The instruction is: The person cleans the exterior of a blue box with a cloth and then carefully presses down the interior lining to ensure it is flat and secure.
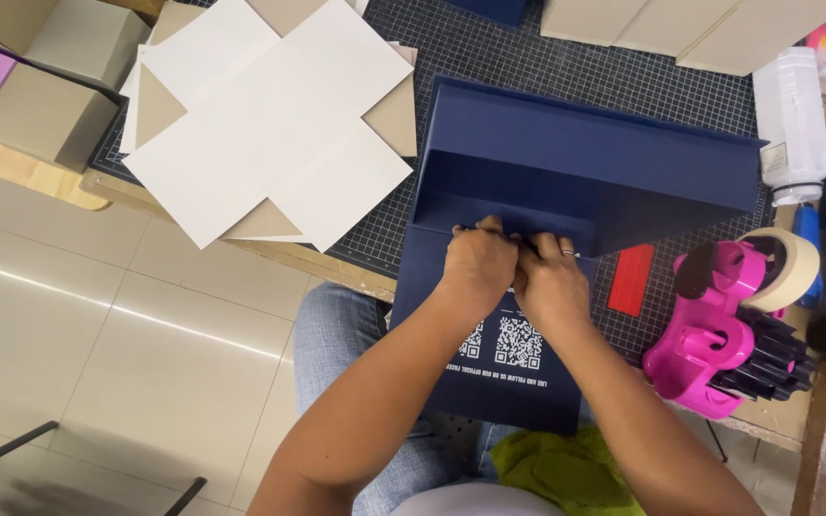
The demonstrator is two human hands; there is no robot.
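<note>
A person seated at a work table presses both hands down on a navy blue folding box (566,162) that lies opened out on a dark gridded cutting mat (528,48). The box is a rigid, cloth-smooth dark blue piece: its far part stands up as a shallow tray with raised walls, while a flat flap runs from the tray's near wall over the table edge toward the person's lap, printed in white with two square code patterns and a line of small lettering. The left hand (475,263) and the right hand (552,277) sit side by side, touching, on the crease where the flap meets the tray wall; the fingers of both are curled down and bunched against the fold, and a thin dark strip shows under the fingertips, though it cannot be told whether they pinch it or only press on it. A ring shows on the right hand. To the left of the box lies a stack of white, cross-shaped cardboard blanks (260,124) with grey-brown corners, partly overhanging the table edge. Just right of the hands a small red scraper card (631,280) lies on the mat, and beyond it stands a pink tape dispenser (719,325) carrying a roll of pale tape. A white plastic bottle (791,115) stands at the right edge. A green cloth (566,473) rests on the person's lap.
</note>
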